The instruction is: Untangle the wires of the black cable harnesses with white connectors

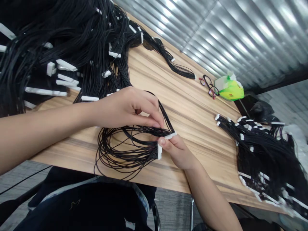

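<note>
Head view, looking down across a wood-grain surface (187, 96). Left hand (127, 107) and right hand (174, 152) close together, nearly touching, both on one loose bundle of thin black wires (115, 154), held just above the surface near its front edge. Left thumb and fingers pinch the wires just behind the connector end. Right thumb and forefinger clamp at a white connector (158, 151), with a second white connector (170, 136) just beside the fingertips. Wire loops hang and sprawl toward the surface below the hands. Large heap of similar black harnesses with white connectors (72, 41) at upper left, spilling over the surface edge; another heap (262, 157) at right. Smaller bundle (175, 64) lies alone on the far side. Black-framed glasses (209, 86) sit beside a green packet (229, 88) near the far edge, against a corrugated metal wall (240, 35)
</note>
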Demonstrator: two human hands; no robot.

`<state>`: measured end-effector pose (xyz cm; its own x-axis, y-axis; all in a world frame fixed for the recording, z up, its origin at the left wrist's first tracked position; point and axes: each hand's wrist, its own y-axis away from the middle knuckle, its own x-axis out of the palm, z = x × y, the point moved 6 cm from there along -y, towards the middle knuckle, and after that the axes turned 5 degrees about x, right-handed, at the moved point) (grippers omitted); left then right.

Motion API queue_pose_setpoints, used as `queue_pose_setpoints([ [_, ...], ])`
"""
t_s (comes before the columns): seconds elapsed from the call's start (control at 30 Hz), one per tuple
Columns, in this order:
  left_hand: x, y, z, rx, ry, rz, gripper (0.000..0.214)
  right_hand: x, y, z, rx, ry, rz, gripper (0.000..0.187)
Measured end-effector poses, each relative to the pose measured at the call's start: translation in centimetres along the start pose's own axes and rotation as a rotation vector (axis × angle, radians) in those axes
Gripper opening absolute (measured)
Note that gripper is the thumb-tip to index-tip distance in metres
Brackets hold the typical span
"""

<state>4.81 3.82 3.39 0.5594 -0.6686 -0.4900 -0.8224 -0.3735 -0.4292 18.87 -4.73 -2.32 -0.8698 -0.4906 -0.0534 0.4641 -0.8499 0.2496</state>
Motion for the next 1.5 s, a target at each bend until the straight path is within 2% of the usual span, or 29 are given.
queue_pose_setpoints([
  [0.3,0.4,0.2,-0.1,-0.015,-0.062,-0.093,0.015,-0.2,-0.2,-0.3,0.035,-0.041,-0.052,0.057],
  [0.47,0.3,0.2,-0.4,0.022,-0.141,-0.13,0.016,-0.5,-0.2,-0.3,0.006,-0.052,-0.089,0.054],
  [0.67,-1.8,0.9,-4.3,0.081,-0.523,-0.434,0.01,-2.1,0.6,-0.4,-0.093,0.027,-0.367,0.053],
  [0.7,-1.8,1.0,-4.8,0.101,-0.549,-0.427,0.009,-2.4,0.8,-0.5,-0.107,0.022,-0.42,0.053],
  [0.77,-1.2,1.0,-5.5,0.16,-0.581,-0.335,0.01,-2.7,1.1,-0.7,-0.134,-0.016,-0.506,0.05],
  [0.87,0.1,1.2,-5.4,0.225,-0.694,-0.218,0.018,-2.8,1.4,-0.7,-0.194,-0.08,-0.576,0.042],
  [1.0,0.9,1.6,-5.0,0.306,-0.878,-0.243,0.022,-2.7,1.5,-0.5,-0.268,-0.103,-0.585,0.03],
  [1.13,1.3,1.9,-4.8,0.345,-0.959,-0.236,0.02,-2.7,1.5,-0.7,-0.304,-0.127,-0.585,0.023],
  [1.37,1.8,2.7,-4.2,0.391,-0.963,-0.269,0.025,-2.7,1.5,-0.9,-0.28,-0.123,-0.603,0.026],
  [1.5,2.0,2.6,-4.2,0.379,-0.956,-0.258,0.019,-2.5,1.3,-0.8,-0.267,-0.118,-0.61,0.032],
])
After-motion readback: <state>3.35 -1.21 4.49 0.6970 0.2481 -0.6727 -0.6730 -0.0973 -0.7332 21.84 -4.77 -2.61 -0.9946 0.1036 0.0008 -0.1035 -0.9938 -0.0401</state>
